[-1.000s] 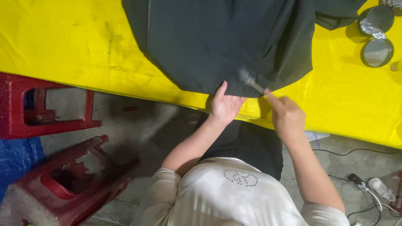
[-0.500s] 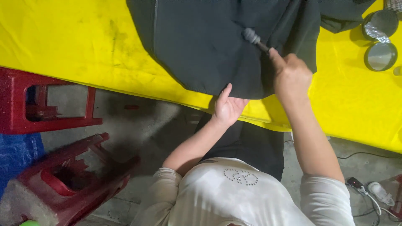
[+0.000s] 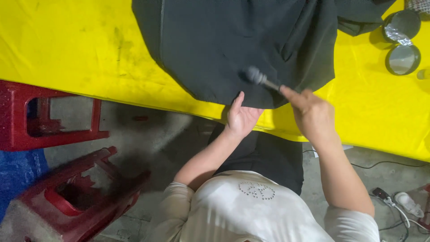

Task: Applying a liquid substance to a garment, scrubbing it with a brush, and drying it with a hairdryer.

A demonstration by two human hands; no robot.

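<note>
Open yellow table to our left, clutter to our right.
Bare yellow table cover (image 3: 67, 49) lies free left of the black cloth (image 3: 233, 45); two round metal tins (image 3: 402, 42) crowd the right.

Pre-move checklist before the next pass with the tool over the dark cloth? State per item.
1. Left hand pins the dark garment at its near edge: ok, palm flat on the hem.
2. Right hand has a firm grip on the small tool: ok, fingers closed round the handle.
3. Tool head touching the cloth: cannot tell, the head is blurred.
4. Garment lies flat on the yellow table cover: not ok, folds bunch at the right side.
5. Two round containers stand apart from the cloth: ok for the lower one; the upper sits close to a fold.
</note>
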